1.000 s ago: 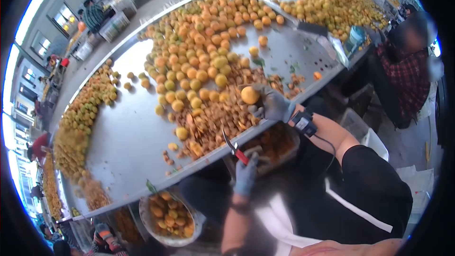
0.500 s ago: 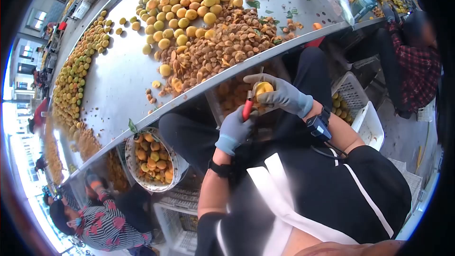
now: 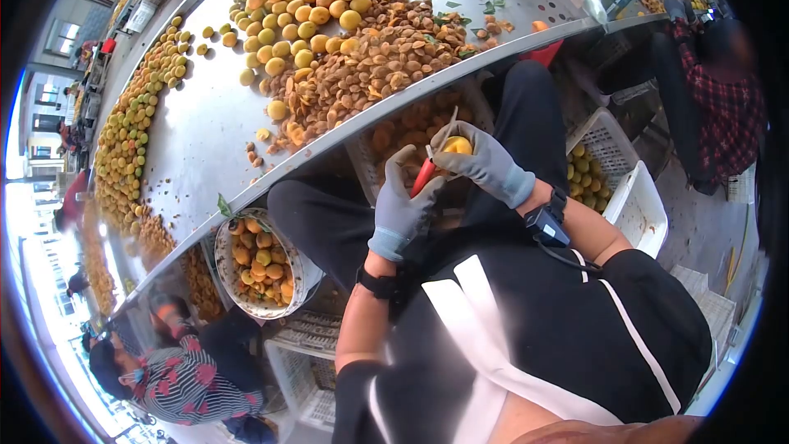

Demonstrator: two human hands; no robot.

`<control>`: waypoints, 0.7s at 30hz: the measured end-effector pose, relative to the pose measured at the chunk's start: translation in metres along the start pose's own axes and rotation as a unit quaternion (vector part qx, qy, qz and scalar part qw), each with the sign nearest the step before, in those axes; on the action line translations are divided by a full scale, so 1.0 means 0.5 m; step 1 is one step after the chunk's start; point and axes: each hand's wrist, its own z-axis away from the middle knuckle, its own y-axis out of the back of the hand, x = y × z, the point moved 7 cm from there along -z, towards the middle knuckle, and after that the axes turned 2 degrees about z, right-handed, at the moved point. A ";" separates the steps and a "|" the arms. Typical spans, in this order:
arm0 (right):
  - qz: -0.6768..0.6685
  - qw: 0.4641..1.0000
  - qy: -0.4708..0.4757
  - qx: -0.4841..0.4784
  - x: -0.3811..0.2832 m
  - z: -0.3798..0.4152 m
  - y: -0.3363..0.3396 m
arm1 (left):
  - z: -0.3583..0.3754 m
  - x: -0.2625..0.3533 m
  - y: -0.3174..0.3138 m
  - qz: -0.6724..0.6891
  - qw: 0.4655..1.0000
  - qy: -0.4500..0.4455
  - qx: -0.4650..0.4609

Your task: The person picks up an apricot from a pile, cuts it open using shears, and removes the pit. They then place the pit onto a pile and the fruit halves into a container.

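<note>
My left hand (image 3: 402, 205), in a grey glove, grips a red-handled knife (image 3: 424, 174) whose blade points up into an orange fruit (image 3: 458, 146). My right hand (image 3: 481, 163), also gloved, wraps around that fruit from the right. Both hands meet just below the edge of the metal table (image 3: 205, 140), above a crate of cut fruit (image 3: 411, 136) under the table. On the table a heap of brown pits (image 3: 370, 66) lies near the edge, with whole yellow and orange fruit (image 3: 312, 0) piled behind it.
A round basin of fruit halves (image 3: 261, 263) sits at lower left. A white crate with fruit (image 3: 604, 177) stands to my right. One person in a striped top (image 3: 177, 378) crouches at bottom left. Another in a plaid shirt (image 3: 723, 115) sits at the right.
My right hand brought a fruit from the table down to my lap. The left hand raised the knife into it. The view tilted downward.
</note>
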 end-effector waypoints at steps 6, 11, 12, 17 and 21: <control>-0.024 0.999 0.032 -0.010 -0.001 0.009 0.007 | 0.011 0.053 0.011 -0.073 0.994 -0.055 0.055; -0.026 0.996 0.048 -0.066 -0.017 0.024 0.007 | 0.028 0.025 -0.012 -0.102 0.991 0.058 -0.063; -0.027 0.996 0.046 -0.066 -0.020 0.029 0.007 | 0.033 0.030 -0.012 -0.102 0.991 0.060 -0.064; 0.053 0.993 0.059 -0.086 -0.038 0.043 0.002 | 0.055 0.003 -0.053 0.108 0.975 0.096 -0.167; -0.019 0.991 0.078 -0.105 -0.037 0.044 -0.006 | 0.052 -0.001 -0.054 0.083 0.979 0.091 -0.163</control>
